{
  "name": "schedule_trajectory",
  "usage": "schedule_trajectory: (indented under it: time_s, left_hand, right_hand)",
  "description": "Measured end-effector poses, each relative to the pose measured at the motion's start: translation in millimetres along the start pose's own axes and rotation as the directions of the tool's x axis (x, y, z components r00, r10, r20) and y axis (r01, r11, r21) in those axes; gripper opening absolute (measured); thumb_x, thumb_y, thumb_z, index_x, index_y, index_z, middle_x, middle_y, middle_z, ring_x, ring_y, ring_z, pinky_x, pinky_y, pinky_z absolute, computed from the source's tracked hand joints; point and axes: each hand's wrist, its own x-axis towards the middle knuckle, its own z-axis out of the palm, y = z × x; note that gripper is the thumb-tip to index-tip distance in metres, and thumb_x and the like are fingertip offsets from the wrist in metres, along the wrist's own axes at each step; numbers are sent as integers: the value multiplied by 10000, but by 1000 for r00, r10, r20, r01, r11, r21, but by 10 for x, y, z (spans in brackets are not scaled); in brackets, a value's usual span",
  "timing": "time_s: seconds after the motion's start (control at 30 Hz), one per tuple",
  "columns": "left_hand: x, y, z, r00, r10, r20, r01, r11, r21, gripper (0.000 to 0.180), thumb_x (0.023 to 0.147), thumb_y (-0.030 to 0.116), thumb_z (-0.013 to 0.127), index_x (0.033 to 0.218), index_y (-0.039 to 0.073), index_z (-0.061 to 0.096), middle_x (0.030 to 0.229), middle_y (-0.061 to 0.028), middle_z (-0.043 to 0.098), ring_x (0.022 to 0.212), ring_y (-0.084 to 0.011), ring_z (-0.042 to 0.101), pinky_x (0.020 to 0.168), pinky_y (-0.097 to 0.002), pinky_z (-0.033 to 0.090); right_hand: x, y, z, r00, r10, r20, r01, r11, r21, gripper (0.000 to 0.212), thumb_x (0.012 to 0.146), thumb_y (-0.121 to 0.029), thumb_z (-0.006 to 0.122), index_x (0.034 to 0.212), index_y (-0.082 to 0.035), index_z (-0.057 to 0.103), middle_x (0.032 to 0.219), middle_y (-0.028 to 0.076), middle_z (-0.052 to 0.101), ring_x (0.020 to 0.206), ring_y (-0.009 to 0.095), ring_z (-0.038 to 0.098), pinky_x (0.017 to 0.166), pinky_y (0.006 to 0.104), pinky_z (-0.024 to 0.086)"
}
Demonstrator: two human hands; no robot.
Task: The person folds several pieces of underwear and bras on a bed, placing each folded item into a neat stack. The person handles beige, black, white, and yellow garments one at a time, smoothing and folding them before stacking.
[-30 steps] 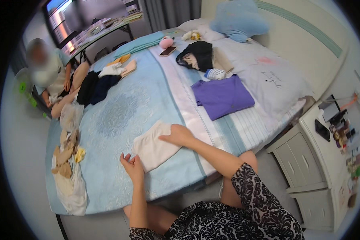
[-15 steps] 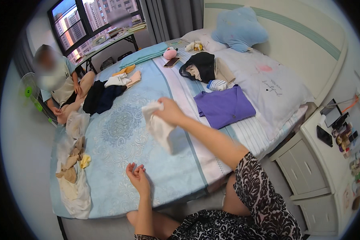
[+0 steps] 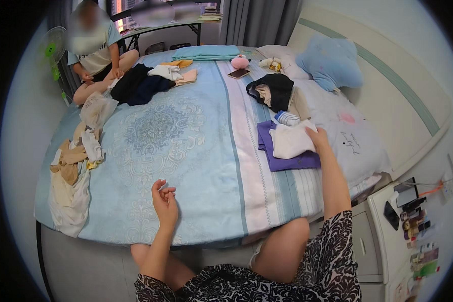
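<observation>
White garment [image 3: 292, 141]: folded, it was over the purple garment [image 3: 289, 163] on the right part of the bed [image 3: 211, 166]; from my feed I could not tell whether all of it rested there.
Right hand [image 3: 318, 138]: I saw it gripping the white garment's right edge, though its lower fingers were hidden from me.
Left hand [image 3: 164, 202]: I had it above the near part of the bed, fingers loosely curled, well apart from the garments.
Striped bundle [image 3: 287, 118]: just beyond the white garment, near the black garment [image 3: 279, 90].
Pillow [image 3: 357, 136]: white, to the right of the purple garment.
Left edge: tan clothes [image 3: 70, 173] lay above a pale cloth heap [image 3: 71, 211], a plastic bag [image 3: 98, 108] farther back.
Far left: another person [image 3: 93, 48] sat beside dark clothes [image 3: 133, 83].
Phone [image 3: 239, 73]: it lay near a pink plush [image 3: 240, 62].
</observation>
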Motion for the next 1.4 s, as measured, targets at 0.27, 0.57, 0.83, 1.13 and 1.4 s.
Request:
schedule_trajectory:
  time_s: [0.27,0.57,0.83,1.13,1.4]
  left_hand:
    - [-5,40,-173,999,-13,-37,16,998,69,443,835,-94,430,1267,-18,365,1203,-126,478,884,-114,574,750,-220,460]
    - [-75,49,-92,993,-63,-100,65,998,11,288,862,-14,541,1144,31,509,732,41,395,647,-38,356,577,-174,317]
    - [-152,118,-177,998,-41,-54,45,997,66,266,905,30,445,1160,12,516,778,-18,447,675,-90,457,617,-219,399]
    - [332,15,-360,984,-123,131,103,983,150,383,856,-79,421,1223,20,467,766,-23,435,712,-112,474,687,-225,436]
    - [866,-164,-389,976,192,100,-216,872,440,271,847,-30,481,1106,16,550,837,-94,449,725,-206,464,631,-303,381]
  right_hand:
    - [-407,-363,121,953,-288,-94,193,815,-546,522,808,-336,665,1154,40,558,1152,218,579,1030,359,563,861,410,447]
    - [-1031,-310,718,800,-365,476,589,328,-738,709,854,-620,424,1421,-205,328,1473,134,295,1345,364,283,1043,583,247]
    - [-1360,-552,999,764,-547,343,584,358,-729,693,843,-437,569,1406,-108,335,1475,174,268,1365,378,222,1058,574,200]
    - [-2287,-1150,2439,404,-576,711,885,443,-145,674,860,-446,542,1391,-78,352,1474,167,269,1373,334,220,1090,500,180]
    - [-2190,-1288,2792,445,-664,601,841,540,-26,505,833,-311,585,1282,-95,505,1420,117,393,1339,305,309,1081,469,211]
